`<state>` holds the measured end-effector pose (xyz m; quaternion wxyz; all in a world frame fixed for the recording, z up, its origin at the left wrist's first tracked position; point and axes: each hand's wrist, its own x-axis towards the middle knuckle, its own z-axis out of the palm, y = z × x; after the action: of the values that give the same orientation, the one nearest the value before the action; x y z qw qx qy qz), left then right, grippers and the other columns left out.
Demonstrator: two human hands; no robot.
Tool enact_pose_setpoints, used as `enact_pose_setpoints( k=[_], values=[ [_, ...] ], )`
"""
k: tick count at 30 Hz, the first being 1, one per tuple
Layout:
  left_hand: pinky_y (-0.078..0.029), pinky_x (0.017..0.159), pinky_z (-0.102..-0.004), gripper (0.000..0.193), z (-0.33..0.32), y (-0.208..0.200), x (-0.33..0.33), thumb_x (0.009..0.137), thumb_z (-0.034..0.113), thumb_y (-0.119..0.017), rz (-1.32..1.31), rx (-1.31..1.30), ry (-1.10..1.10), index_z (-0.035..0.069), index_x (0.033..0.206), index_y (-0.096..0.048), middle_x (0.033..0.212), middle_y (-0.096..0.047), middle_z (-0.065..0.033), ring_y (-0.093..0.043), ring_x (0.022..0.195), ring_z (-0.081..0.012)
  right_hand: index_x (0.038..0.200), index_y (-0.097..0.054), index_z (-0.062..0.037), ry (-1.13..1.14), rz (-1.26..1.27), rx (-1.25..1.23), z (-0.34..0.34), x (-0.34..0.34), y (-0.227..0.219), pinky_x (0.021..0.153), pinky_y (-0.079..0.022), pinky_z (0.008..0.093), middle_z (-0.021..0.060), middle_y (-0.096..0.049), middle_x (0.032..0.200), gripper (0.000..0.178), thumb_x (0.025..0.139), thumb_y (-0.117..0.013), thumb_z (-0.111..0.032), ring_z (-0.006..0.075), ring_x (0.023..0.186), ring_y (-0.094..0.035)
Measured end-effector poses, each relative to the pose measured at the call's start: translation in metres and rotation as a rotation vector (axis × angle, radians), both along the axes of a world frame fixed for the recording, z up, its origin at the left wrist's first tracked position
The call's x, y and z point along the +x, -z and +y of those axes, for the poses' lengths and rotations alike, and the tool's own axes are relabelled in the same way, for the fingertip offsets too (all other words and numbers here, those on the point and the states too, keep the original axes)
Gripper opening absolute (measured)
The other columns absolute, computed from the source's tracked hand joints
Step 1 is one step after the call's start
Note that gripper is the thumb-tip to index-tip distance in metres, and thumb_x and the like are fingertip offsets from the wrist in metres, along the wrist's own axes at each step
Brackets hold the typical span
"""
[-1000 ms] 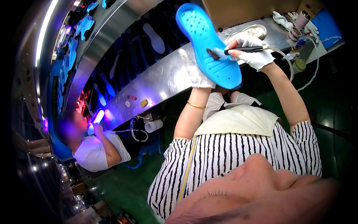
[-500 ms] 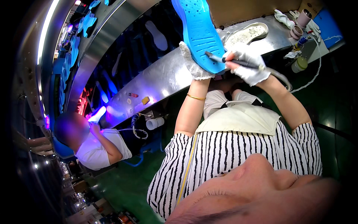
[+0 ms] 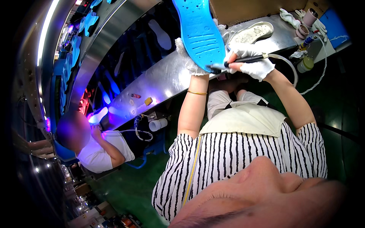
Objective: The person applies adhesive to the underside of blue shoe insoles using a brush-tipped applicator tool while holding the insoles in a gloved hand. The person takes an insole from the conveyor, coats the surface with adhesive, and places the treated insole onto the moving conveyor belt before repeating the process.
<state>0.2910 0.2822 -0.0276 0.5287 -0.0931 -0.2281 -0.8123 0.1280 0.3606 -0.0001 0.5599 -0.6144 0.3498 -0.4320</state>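
My left hand point(image 3: 189, 60), in a white knit glove, holds a bright blue shoe sole point(image 3: 201, 38) from its left side and underneath. Most of its fingers are hidden behind the sole, whose grooved, dotted face is toward me. In my right hand point(image 3: 247, 62), gloved with the fingertips bare, is a brush point(image 3: 249, 59) with a black handle and a hose on its back end. The dark brush tip is at the near rounded edge of the sole; whether it touches is hard to see. A whitish sole point(image 3: 253, 35) lies on the metal bench beyond my right hand.
The metal bench point(image 3: 152, 81) borders a dark conveyor carrying soles. White gloves point(image 3: 289, 19), pink cups point(image 3: 302, 32) and a greenish jar point(image 3: 305, 65) are at the right. A cardboard box point(image 3: 254, 9) stands behind. A seated co-worker point(image 3: 104, 150) holds a lit sole at left.
The brush has moved from the sole's grooved face toward its near end, and its handle lies flatter. The blue sole has shifted slightly left. The co-worker's sole has moved a little.
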Motion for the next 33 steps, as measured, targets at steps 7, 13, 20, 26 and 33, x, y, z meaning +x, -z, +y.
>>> enact_pose_setpoints(
  k=[7, 13, 20, 26, 33],
  values=[
    [-0.039, 0.1, -0.0495, 0.087, -0.011, -0.005, 0.007, 0.08, 0.061, -0.053, -0.068, -0.052, 0.154, 0.006, 0.142, -0.026, 0.138, -0.034, -0.026, -0.039, 0.126, -0.0371, 0.084, -0.06, -0.0012, 0.049, 0.113, -0.313, 0.014, 0.003, 0.007, 0.073, -0.048, 0.0276, 0.0084, -0.063, 0.086, 0.013, 0.074, -0.065, 0.006, 0.015, 0.078, -0.059],
    [-0.035, 0.102, -0.0533, 0.088, -0.018, 0.0, 0.008, 0.078, 0.062, -0.053, -0.036, -0.013, 0.123, 0.009, 0.143, -0.026, 0.139, -0.032, -0.0261, -0.039, 0.125, -0.0405, 0.087, -0.061, 0.0002, 0.054, -0.144, 0.216, 0.018, -0.002, -0.002, 0.068, -0.051, 0.0239, 0.0075, -0.064, 0.083, 0.01, 0.078, -0.066, 0.0, 0.0117, 0.073, -0.062],
    [-0.035, 0.103, -0.0512, 0.082, -0.022, -0.016, 0.002, 0.081, 0.06, -0.049, -0.077, -0.085, 0.042, 0.008, 0.142, -0.028, 0.141, -0.035, -0.019, -0.041, 0.125, -0.0368, 0.087, -0.058, -0.0013, 0.145, 0.021, -0.154, 0.005, 0.012, 0.001, 0.066, -0.048, 0.0238, 0.0052, -0.06, 0.081, 0.011, 0.078, -0.065, -0.001, 0.0096, 0.07, -0.058],
    [-0.037, 0.102, -0.0506, 0.084, -0.025, -0.022, 0.011, 0.081, 0.061, -0.048, -0.107, -0.098, 0.145, 0.005, 0.141, -0.029, 0.139, -0.035, -0.0245, -0.042, 0.123, -0.0382, 0.085, -0.057, -0.002, 0.088, -0.159, 0.124, 0.015, 0.001, -0.004, 0.068, -0.05, 0.0241, 0.0069, -0.064, 0.079, 0.01, 0.078, -0.064, 0.0, 0.0116, 0.072, -0.062],
    [-0.037, 0.102, -0.048, 0.087, -0.034, -0.016, 0.008, 0.081, 0.059, -0.05, -0.338, -0.005, 0.279, -0.002, 0.139, -0.028, 0.138, -0.036, -0.0258, -0.041, 0.123, -0.0408, 0.081, -0.059, -0.0016, 0.062, 0.165, -0.463, -0.011, 0.0, -0.007, 0.077, -0.047, 0.0291, 0.0087, -0.061, 0.089, 0.013, 0.072, -0.066, 0.004, 0.0181, 0.083, -0.059]
  ],
)
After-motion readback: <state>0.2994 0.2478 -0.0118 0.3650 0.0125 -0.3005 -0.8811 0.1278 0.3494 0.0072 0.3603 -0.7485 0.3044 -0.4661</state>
